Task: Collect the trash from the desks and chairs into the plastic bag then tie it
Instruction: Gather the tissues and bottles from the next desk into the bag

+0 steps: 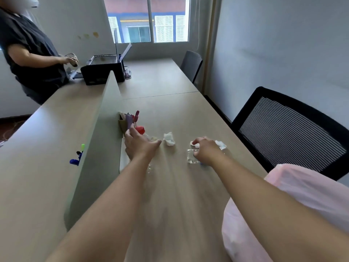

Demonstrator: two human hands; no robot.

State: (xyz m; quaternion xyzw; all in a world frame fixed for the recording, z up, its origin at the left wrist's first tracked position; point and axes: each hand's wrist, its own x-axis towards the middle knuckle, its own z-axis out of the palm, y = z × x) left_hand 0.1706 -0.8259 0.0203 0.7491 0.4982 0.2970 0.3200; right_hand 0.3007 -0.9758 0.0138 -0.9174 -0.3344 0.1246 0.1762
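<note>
Both my arms stretch out over the beige desk (179, 195). My left hand (138, 143) hovers with fingers spread beside a crumpled white tissue (169, 139), thumb pointing at it, holding nothing I can see. My right hand (205, 150) curls over a clear plastic wrapper (191, 157) and grips a small white scrap (194, 144) at its fingertips. Another white tissue (221, 144) lies just right of that hand. The pink plastic bag (309, 201) bulges at the lower right under my right forearm. A faint clear wrapper (151, 168) lies under my left wrist.
A divider panel (98, 140) runs along the desk's left, with a holder of pens and a red item (132, 121) against it. Markers (77, 157) lie beyond the divider. A black mesh chair (289, 133) stands right. A person (30, 53) stands by a printer (103, 69) at the far left.
</note>
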